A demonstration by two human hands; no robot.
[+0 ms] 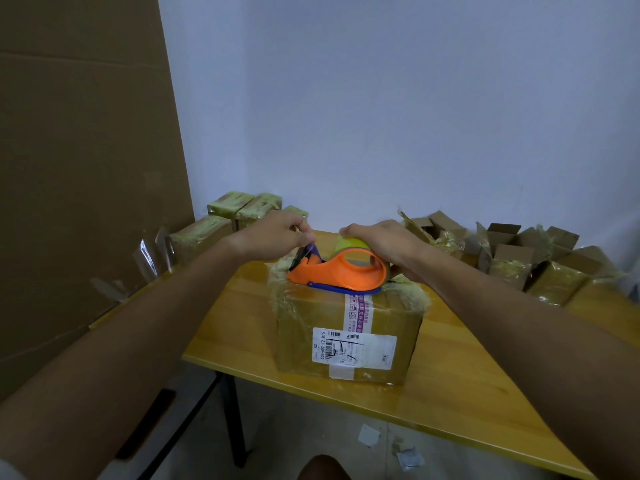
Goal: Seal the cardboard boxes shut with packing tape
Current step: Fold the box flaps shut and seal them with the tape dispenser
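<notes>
A cardboard box (346, 344) with a white shipping label and old tape stands on the wooden table (450, 393). On its top lies an orange tape dispenser (337, 271) with a yellowish tape roll. My right hand (384, 237) grips the roll and dispenser from above. My left hand (277, 232) pinches the tape end at the dispenser's front tip, near its blue blade guard.
Several taped small boxes (239, 211) stand at the table's back left. Several open boxes with loose tape (519, 258) crowd the back right. A large cardboard sheet (86, 168) leans at the left. Paper scraps (408, 457) lie on the floor.
</notes>
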